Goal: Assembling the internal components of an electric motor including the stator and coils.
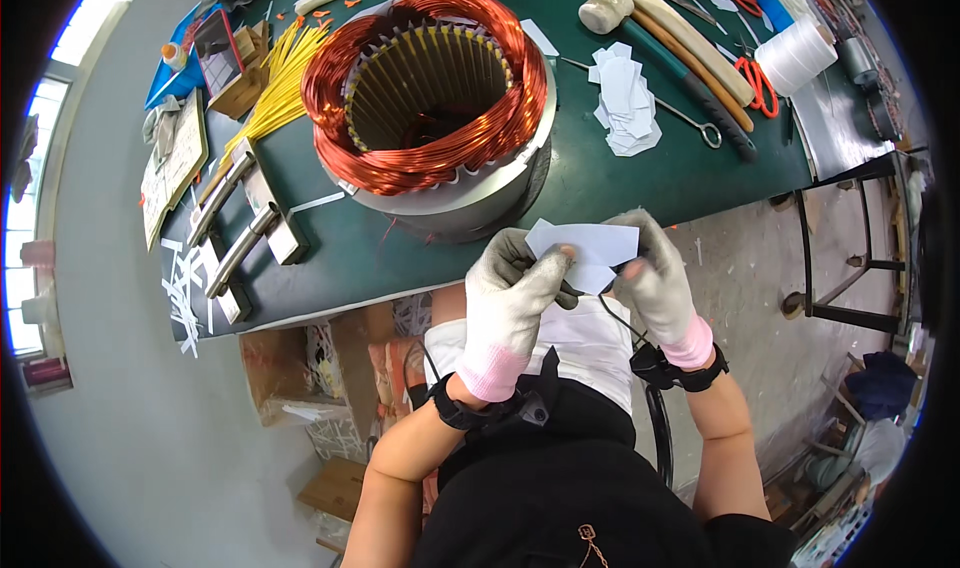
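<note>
1. The white paper piece (pixel 583 251) sits between your two gloved hands, just off the near edge of the green table (pixel 600 183).
2. Your left hand (pixel 508 298) pinches its left edge between fingers and thumb.
3. Your right hand (pixel 655 278) grips its right side, fingers curled over it.
4. Just beyond stands the copper-wound stator (pixel 430 98).
5. To the stator's right lies a pile of white paper cuttings (pixel 627 98).

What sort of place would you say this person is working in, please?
Probably a motor repair workshop: a big motor core wound with copper wire sits on a green workbench beside a mallet and paper slips.
</note>
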Tool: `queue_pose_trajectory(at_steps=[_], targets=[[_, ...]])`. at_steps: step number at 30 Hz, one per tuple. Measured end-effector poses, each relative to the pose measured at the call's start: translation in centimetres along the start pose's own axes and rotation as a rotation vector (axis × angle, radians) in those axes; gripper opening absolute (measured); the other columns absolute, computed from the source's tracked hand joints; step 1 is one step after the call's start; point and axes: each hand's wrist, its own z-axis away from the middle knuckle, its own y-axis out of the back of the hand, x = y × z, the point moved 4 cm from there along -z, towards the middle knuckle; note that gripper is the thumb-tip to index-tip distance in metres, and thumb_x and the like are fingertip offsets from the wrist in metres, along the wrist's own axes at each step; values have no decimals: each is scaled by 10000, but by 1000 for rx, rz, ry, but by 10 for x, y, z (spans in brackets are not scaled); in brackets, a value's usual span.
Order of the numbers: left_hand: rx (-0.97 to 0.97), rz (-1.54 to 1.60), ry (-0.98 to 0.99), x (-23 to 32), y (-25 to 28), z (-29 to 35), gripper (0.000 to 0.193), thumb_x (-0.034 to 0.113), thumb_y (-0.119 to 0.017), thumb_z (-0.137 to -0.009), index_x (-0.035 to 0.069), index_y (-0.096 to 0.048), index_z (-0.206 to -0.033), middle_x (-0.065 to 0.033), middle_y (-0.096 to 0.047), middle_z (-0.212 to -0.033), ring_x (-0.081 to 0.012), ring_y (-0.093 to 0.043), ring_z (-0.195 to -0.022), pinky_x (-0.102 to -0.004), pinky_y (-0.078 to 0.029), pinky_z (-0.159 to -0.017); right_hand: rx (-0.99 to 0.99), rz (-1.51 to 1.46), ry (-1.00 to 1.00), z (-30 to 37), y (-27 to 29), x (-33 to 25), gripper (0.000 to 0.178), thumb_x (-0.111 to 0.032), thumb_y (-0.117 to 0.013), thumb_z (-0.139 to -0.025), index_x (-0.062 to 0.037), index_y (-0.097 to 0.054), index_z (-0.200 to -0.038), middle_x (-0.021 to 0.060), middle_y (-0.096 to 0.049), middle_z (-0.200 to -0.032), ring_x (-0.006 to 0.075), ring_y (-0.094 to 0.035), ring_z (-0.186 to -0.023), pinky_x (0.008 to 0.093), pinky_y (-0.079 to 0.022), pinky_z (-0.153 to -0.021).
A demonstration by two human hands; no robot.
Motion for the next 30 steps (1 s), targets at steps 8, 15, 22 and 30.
queue_pose_trajectory(at_steps=[8,15,22,30], targets=[[-32,52,53,6,11,9,200,112,-730,-929,-21,-589,-976,-77,-662,-851,-109,-634,-659,-255,-542,-588,15,-279,-130,-5,-13,1,196,-163,-679,-965,-32,-590,-1081,16,-627,-965,71,-591,-853,252,-505,-762],[-12,30,18,11,11,12,190,99,-736,-920,-13,-590,-968,-68,-659,-844,-104,-636,-672,-250,-540,-592,30,-428,-243,-5,-20,11,188,-178,-688,-971,-51,-611,-1086,6,-643,-960,91,-622,-851,271,-525,-767],[-85,-715,-1020,82,4,40,135,-29,-704,-841,21,-614,-928,-117,-686,-983,-205,-653,-853,-321,-525,-759,193,-333,67,-21,2,-16,216,-116,-666,-950,-70,-531,-1111,53,-652,-954,140,-647,-870,295,-541,-740],[-275,-1137,-1497,185,20,-36,157,-43,-613,-830,10,-623,-977,-148,-659,-913,-350,-623,-908,-431,-486,-869,143,192,243,-29,-11,-52,181,-88,-633,-965,4,-672,-1115,16,-661,-1003,35,-562,-849,196,-451,-734]])
